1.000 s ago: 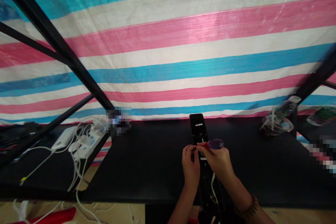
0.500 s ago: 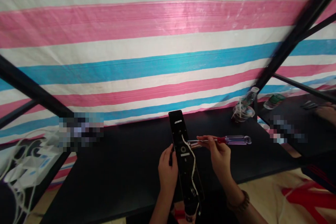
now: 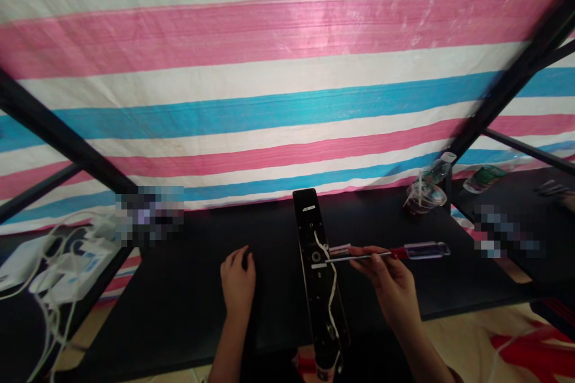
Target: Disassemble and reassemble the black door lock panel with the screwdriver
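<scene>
A long black device panel (image 3: 309,287), looking like the back of a door lock, lies lengthwise on the black table. A white cable (image 3: 333,293) runs down its face. In my right hand (image 3: 395,287) is a screwdriver (image 3: 426,250), its red-and-clear handle pointing right and its shaft held between the fingers. The shaft's tip reaches over the panel near a round fitting (image 3: 316,257); whether it touches cannot be made out. My left hand (image 3: 238,281) rests on the table left of the panel, fingers loosely spread and holding nothing.
A plastic cup with a straw (image 3: 424,197) and a clear bottle (image 3: 442,167) stand at the back right. White power strips and cables (image 3: 67,269) lie at left. Black frame posts (image 3: 494,90) flank the table (image 3: 179,311). Another person's hand (image 3: 568,200) shows at far right.
My left hand has let go of the panel's left edge and moved left onto the table. My right hand has shifted slightly lower with the screwdriver, whose tip now lies over the panel.
</scene>
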The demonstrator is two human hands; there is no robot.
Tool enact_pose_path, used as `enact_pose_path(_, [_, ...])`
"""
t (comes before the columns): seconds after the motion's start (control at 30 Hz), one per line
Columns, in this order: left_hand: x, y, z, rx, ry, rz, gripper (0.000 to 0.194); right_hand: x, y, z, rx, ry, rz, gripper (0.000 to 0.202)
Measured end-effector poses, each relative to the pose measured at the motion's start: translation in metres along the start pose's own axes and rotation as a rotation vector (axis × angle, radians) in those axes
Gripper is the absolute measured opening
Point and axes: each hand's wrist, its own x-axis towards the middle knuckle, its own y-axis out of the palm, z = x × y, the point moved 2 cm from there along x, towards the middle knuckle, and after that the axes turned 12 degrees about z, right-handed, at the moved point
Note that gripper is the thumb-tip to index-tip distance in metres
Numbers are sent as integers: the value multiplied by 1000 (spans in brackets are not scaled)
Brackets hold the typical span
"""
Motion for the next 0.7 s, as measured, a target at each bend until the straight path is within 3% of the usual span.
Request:
enact_pose_path(0.07, [10,-5,21,29,-12,102,38,-2,-1,0,7,1,-16,24])
enact_pose_path(0.17, [16,-7,33,-17,-12,216,35,-2,-1,-2,10,-7,-15,23])
enact_pose_path(0.4, [14,-5,21,-74,-2,160,29,-2,11,-6,23,12,9,22])
enact_pose_path(0.53, [8,-14,-3,-305,-89,206,23,-5,19,-6,36,13,18,20])
enact_pose_path(0.7, [-20,-25,-71,-919,-113,469,23,-8,30,-8,81,17,76,20])
